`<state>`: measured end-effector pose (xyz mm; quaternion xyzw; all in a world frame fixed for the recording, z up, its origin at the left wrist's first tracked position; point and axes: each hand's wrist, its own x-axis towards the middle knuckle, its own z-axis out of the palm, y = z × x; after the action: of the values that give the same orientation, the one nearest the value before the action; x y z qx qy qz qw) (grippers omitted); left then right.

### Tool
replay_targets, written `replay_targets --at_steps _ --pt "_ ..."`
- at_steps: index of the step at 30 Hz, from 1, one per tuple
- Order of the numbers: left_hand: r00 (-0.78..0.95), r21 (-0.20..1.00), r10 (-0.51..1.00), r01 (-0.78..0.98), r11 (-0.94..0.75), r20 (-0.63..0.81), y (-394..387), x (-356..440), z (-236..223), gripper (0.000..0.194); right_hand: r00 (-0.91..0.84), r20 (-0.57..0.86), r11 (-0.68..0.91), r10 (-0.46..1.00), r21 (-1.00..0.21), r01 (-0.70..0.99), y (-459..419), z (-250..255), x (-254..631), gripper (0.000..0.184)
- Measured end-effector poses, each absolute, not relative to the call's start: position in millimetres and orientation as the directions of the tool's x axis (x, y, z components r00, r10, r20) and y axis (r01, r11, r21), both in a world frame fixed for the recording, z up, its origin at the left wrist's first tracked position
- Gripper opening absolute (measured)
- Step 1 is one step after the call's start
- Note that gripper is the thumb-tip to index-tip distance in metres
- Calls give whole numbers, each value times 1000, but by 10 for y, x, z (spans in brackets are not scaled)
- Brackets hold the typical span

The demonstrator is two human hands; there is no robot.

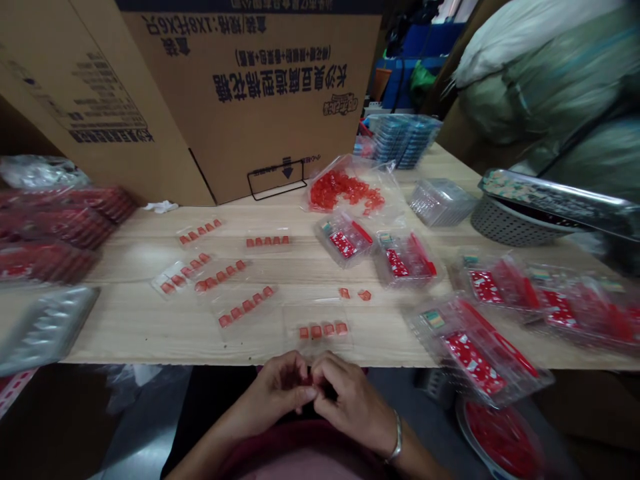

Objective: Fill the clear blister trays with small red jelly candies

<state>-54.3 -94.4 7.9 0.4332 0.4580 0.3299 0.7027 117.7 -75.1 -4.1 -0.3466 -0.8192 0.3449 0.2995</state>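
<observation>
Red tint identifies the small red piece [306, 379], mostly hidden between both hands, just off the near edge of the pale wood-grain table [150, 333]. Left hand [277, 390] and right hand [353, 400] are closed, their fingertips pressed together on the piece; a silver bangle [397, 437] circles the right wrist. On the table, rows of red square pieces [247, 307] lie on clear film. Farther back, a clear bag [330, 193] holds a heap of loose red pieces. Clear blister packs [473, 353] contain red-and-white printed cards; their small labels are too blurred to read. A perforated grey basket [515, 223] sits at right. The brown cardboard carton [260, 100] behind the table carries dark Chinese characters, upside down in this view, plus a small logo and a printed arrow. One line includes "1X8"; the remaining wording is not confirmed.
</observation>
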Motion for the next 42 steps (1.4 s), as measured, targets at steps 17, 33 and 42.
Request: replay_targets --at_steps 17,33,42 --pt "-28 724 990 685 -83 139 -555 -803 -153 19 -537 59 456 841 -610 648 -80 -79 677 15" --pt "354 671 926 656 -346 131 -351 -933 -258 16 -502 336 602 797 -513 612 -416 -345 1327 28" --pt "361 621 885 632 -463 293 -395 -967 -287 18 -515 366 626 775 -552 551 -386 -348 1388 32"
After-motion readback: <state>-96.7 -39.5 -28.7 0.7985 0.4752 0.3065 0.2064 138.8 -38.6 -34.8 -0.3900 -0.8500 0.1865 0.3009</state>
